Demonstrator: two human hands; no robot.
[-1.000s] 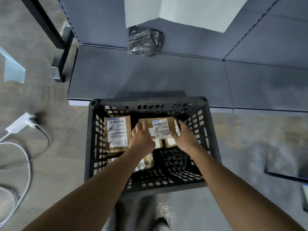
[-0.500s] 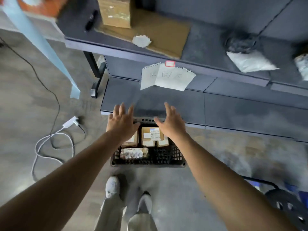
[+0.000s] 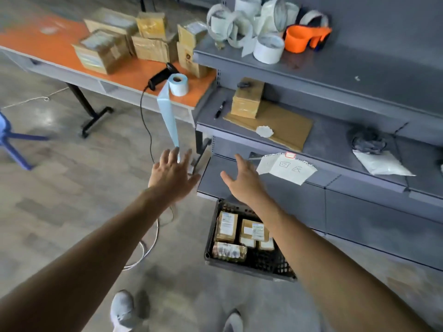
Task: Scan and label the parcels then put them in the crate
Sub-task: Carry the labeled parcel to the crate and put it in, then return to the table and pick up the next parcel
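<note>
A black plastic crate (image 3: 261, 269) stands on the floor below the grey shelving, with several labelled brown parcels (image 3: 226, 226) inside. My left hand (image 3: 171, 174) and my right hand (image 3: 243, 180) are raised above the crate, both empty with fingers spread. More brown parcels (image 3: 124, 41) are stacked on the orange table (image 3: 55, 41) at the upper left. A black barcode scanner (image 3: 161, 75) lies on the table next to a roll of blue labels (image 3: 178, 84), whose strip hangs down to my left fingertips. One brown parcel (image 3: 247, 100) sits on the middle shelf.
The grey shelving (image 3: 335, 75) on the right carries white label rolls (image 3: 251, 22), an orange tape dispenser (image 3: 305, 37), a black pen (image 3: 220, 109), cardboard, a white bag and paper notes. A scanner cable (image 3: 146, 116) runs to the floor. A blue stool (image 3: 9, 137) stands at the left edge.
Both hands let go of the parcel in the crate and rose out empty. The view swung up and left from the crate to the table and shelves.
</note>
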